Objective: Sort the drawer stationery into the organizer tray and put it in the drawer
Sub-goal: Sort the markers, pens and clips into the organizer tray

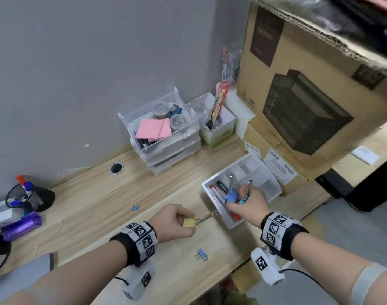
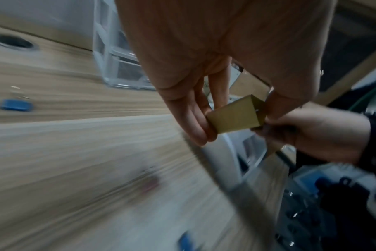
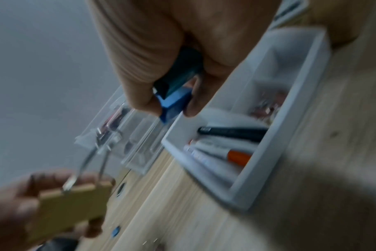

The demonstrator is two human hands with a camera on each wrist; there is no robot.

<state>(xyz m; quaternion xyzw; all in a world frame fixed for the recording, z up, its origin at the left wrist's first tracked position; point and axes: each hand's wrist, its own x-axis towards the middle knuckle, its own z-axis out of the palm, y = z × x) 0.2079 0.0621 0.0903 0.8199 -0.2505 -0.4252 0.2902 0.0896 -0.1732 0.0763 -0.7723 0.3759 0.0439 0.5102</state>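
My left hand pinches a large yellow binder clip just above the wooden desk, its wire handles pointing right toward the white organizer tray. The same yellow clip shows between fingers and thumb in the left wrist view. My right hand hovers over the tray's near end, gripping a blue binder clip together with a teal one. Pens and markers lie in the tray's long compartment. Small clips and a tiny blue clip lie loose on the desk.
A clear drawer unit with pink sticky notes on top stands against the wall. Beside it is a white box of pens, then stacked cardboard boxes at the right. A pen holder and purple item sit far left.
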